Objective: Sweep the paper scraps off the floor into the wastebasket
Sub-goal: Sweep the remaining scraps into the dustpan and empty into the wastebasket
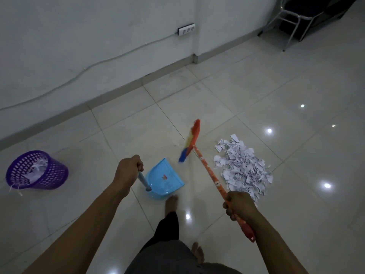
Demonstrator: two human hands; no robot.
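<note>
Far left on the floor, near the wall: purple wastebasket, mouth up, shredded paper inside and a few strips lying at its base. Next, left hand, fingers curled tight round the top of the dustpan handle, held nearly upright and leaning slightly left. Below it, blue dustpan resting on the tiles, open lip pointing right and away, toward the broom head. Just behind the pan, a bare foot. Right of the pan, orange broom, long axis slanting from lower right up and left, head end pointing away toward the wall. Blurred broom head set between pan and pile, bristles turned left toward the pan; on the floor or lifted, cannot tell. Just beside the stick on its right, paper scraps heaped in one pile, well apart from the wastebasket. Nearest, right hand, fingers wrapped round the stick close to its end.
</note>
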